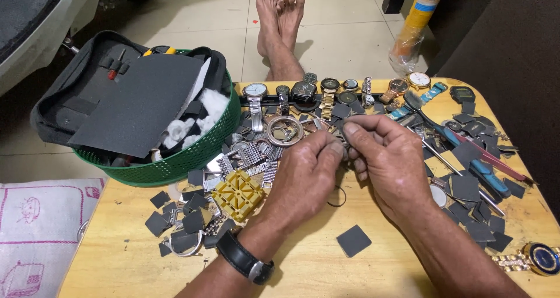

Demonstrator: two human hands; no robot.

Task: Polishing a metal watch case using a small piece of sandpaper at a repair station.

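both hands' fingertips (341, 139) around something small, hidden

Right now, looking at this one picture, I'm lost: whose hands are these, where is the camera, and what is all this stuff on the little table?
There is no machine here: a person works with bare hands, and the single camera sits on their head, looking down. The left hand, with a black wristwatch on its wrist, and the right hand meet over a low wooden table. Their fingertips pinch something small between them; it is too hidden to name. On the table lie a row of wristwatches, loose metal watch bands, a yellow plastic holder block, dark grey square pieces, blue-handled tools and a green basket of supplies. The person's bare feet rest on the tiled floor beyond.
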